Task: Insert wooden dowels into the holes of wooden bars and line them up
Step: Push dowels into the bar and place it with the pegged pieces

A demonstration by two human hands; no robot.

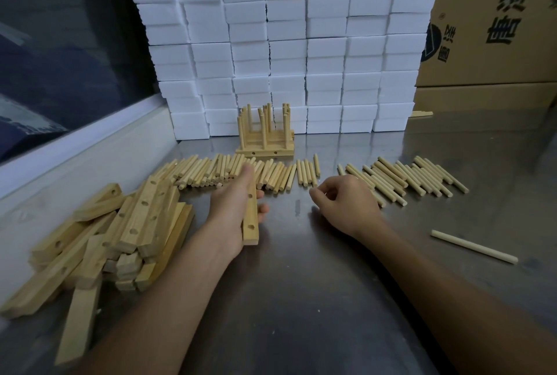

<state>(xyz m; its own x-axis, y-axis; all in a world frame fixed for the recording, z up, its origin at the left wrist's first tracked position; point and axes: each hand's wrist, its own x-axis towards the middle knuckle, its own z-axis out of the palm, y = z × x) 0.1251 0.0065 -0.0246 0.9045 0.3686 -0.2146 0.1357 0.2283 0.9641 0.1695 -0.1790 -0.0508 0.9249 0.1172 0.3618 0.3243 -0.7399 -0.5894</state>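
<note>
Dozens of white foam blocks (283, 43) stacked behind steel counter (301, 299). Piled wooden bars (99, 239) far left (holes showing). Dowels (229, 171) rowed mid-counter. Left hand (232, 208) grasping drilled bar (250, 217); right hand (346, 202) fingers loosely curled, holding nothing visible.

left hand (232, 208): bare, no sleeve | right hand (346, 205): bare, no sleeve

light: dim, cool, from above and ahead | glare: soft sheen on the steel tabletop (316, 299), reflecting the white foam blocks (286, 43) | shadows: faint, diffuse under both forearms | blur: slight softness at frame edges | distortion: wide-angle bowing of block stack and window ledge (75, 145)
</note>
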